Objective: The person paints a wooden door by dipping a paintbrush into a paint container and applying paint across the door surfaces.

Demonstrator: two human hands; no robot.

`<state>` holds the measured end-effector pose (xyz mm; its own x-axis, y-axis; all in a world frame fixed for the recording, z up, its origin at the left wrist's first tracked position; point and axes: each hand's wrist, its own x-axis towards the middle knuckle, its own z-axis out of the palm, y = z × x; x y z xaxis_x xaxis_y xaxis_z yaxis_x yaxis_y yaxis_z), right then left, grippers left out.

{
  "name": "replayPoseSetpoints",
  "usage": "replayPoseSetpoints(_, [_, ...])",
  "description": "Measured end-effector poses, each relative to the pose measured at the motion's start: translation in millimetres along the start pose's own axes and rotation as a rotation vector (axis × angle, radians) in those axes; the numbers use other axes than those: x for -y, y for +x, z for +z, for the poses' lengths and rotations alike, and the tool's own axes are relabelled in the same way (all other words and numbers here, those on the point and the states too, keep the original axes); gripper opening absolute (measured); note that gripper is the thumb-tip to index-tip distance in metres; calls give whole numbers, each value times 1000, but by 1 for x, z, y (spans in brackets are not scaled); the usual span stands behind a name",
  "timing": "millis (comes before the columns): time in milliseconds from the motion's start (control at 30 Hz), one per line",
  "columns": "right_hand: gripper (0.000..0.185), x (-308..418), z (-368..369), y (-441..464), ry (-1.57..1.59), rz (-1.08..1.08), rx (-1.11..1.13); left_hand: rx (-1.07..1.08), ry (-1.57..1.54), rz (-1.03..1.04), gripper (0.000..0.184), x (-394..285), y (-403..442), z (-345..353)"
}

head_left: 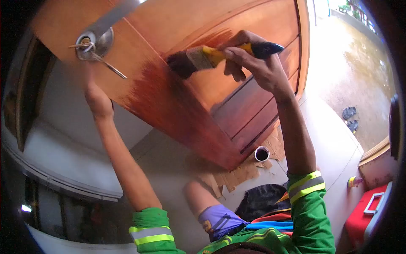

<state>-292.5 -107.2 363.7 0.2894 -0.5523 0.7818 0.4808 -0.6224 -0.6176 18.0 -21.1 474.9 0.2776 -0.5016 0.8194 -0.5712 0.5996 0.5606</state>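
My right hand (249, 59) is closed around the handle of a paintbrush (213, 56). The brush has a yellow and black handle, and its dark, wet-looking bristles touch the wooden door (177, 114). Reddish-brown stain covers the door's lower part and ends in streaks below the lock, while the wood higher up is lighter orange. At the door's left edge, just below the metal door handle (105, 25) with keys (108, 65) hanging from its lock, is my left hand (98, 99). Its fingers are blurred, so their grip is unclear.
A small cup of dark liquid (262, 153) stands on torn cardboard (241, 173) under the door. A red box with a white handle (366, 211) sits at lower right, near a small yellow-and-pink container (354, 182). Dark sandals (349, 113) lie outside.
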Motion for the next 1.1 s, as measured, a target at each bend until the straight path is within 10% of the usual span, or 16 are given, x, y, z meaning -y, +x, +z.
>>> replayPoseSetpoints(367, [23, -11, -128, -5, -546, -45, -699, 34, 30, 46, 63, 4, 5, -3])
replayPoseSetpoints(633, [32, 2, 44, -42, -898, -338, 55, 25, -21, -16, 66, 9, 8, -15])
replayPoseSetpoints(733, [28, 20, 29, -43, -417, -312, 115, 5, -45, -32, 66, 4, 8, -10])
replayPoseSetpoints(767, [24, 11, 16, -32, -404, -453, -23, 0, -67, -35, 66, 4, 8, -8])
replayPoseSetpoints(833, [22, 14, -37, -16, -328, 27, -130, -7, -77, -25, 66, 5, 8, -5])
replayPoseSetpoints(1100, [21, 0, -176, 16, -562, -8, -546, -14, -59, -41, 66, 6, 9, -7])
